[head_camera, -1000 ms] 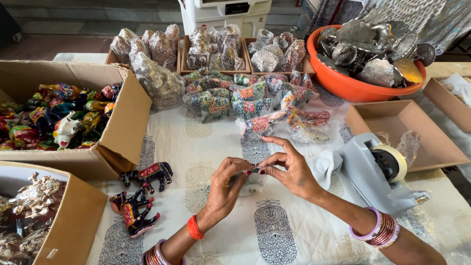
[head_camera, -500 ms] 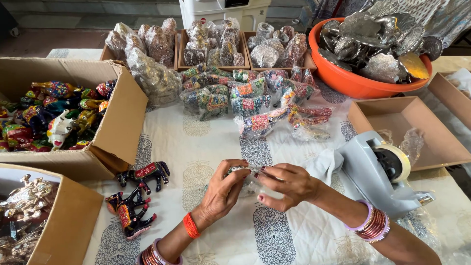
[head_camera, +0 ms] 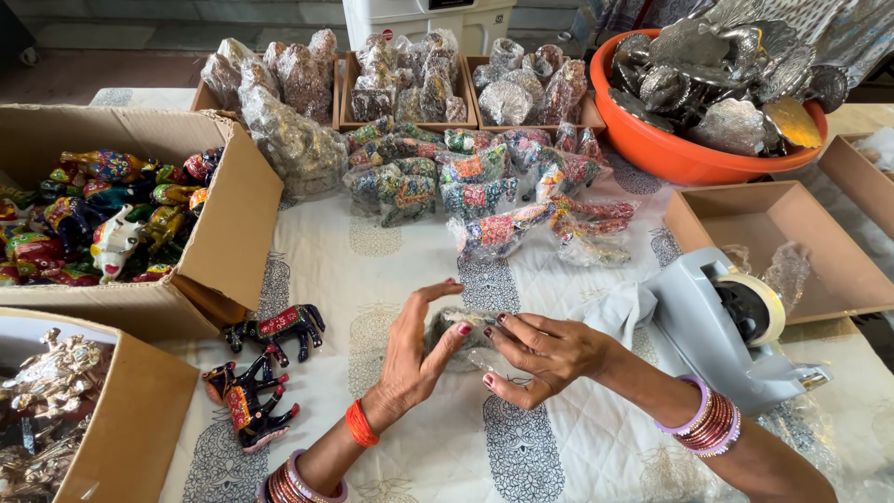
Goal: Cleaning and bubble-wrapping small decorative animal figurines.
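A small clear-wrapped figurine (head_camera: 463,328) is held between the left hand (head_camera: 416,349) and the right hand (head_camera: 543,353), each grip closed on it, just above the cloth-covered bench (head_camera: 391,270), near the grey tape dispenser (head_camera: 726,326).

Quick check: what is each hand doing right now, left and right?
Left hand: fingers spread, palm against the small plastic-wrapped figurine, thumb pressed on it.
Right hand: fingers curled, gripping the same figurine from the other side.
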